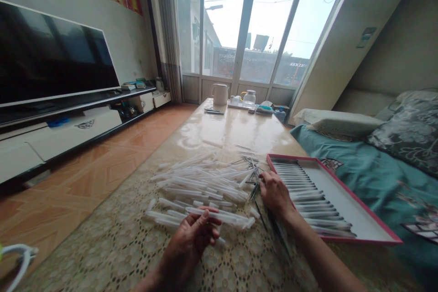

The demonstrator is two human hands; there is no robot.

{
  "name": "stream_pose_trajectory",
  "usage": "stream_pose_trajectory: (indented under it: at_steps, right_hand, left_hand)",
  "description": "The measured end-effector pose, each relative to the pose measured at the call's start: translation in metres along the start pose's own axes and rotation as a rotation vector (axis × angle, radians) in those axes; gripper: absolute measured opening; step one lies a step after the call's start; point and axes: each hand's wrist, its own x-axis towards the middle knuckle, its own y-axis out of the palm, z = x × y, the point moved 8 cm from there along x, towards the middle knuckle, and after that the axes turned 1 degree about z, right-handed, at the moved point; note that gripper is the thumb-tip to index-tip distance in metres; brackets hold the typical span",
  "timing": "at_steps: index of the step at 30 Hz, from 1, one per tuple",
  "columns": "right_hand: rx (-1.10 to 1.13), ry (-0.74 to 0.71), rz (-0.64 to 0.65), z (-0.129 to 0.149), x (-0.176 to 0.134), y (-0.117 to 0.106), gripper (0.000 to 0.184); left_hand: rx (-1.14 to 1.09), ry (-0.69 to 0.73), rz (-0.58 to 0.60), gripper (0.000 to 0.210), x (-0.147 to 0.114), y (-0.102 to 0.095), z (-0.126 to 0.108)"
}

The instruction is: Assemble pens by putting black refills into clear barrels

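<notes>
My left hand (196, 232) is closed around a white translucent pen barrel (227, 217), held nearly level just above the tablecloth. To its right, my right hand (275, 194) reaches over a bundle of thin dark pen refills (255, 189), its fingers curled and pinching at them; the fingertips are partly hidden. Many white pen barrels (205, 178) lie in a loose pile beyond my left hand. More dark refills (251, 160) are scattered behind the right hand, and others lie under the right forearm. A small white pen cap (254, 212) rests between the hands.
A shallow red-rimmed box (362, 200) on the right holds a row of pens (316, 200) with dark refills inside. At the table's far end stand a pitcher (220, 95) and a glass jug (249, 98). A bed or sofa with teal fabric (356, 159) adjoins the right side.
</notes>
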Motion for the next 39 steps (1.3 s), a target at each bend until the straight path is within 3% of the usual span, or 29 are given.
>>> stream_pose_trajectory:
  at_steps: [7,12,15,19,21,24,29,39]
  right_hand:
    - [-0.053,0.221,0.082,0.001,0.04,0.012,0.019]
    - [0.034,0.345,0.102,-0.015,0.039,0.004,0.015]
    - [0.154,0.341,0.074,-0.018,0.022,-0.009,0.021]
    - [0.429,0.279,0.044,0.003,-0.024,-0.022,0.032]
    - [0.926,0.278,0.036,0.02,-0.051,-0.022,0.027]
    - [1.299,0.252,0.029,0.047,-0.081,-0.027,0.024]
    - [1.362,0.188,0.033,0.073,-0.1,-0.034,0.02]
    - [1.388,0.231,-0.02,0.081,-0.106,-0.028,0.023]
  left_hand:
    - [0.025,0.017,0.029,0.023,0.005,-0.001,0.001]
    - [0.027,0.022,0.048,0.021,0.003,0.001,-0.001]
    - [0.016,0.014,0.036,0.021,0.003,0.0,0.0]
    - [-0.042,-0.03,-0.01,0.021,0.0,-0.003,0.003]
    - [-0.074,-0.04,-0.053,0.017,-0.003,-0.004,0.003]
    - [-0.092,-0.041,-0.106,0.013,-0.007,-0.006,0.002]
    - [-0.12,-0.055,-0.112,0.014,-0.008,-0.008,0.005]
    - [-0.127,-0.07,-0.072,0.012,-0.006,-0.005,0.007]
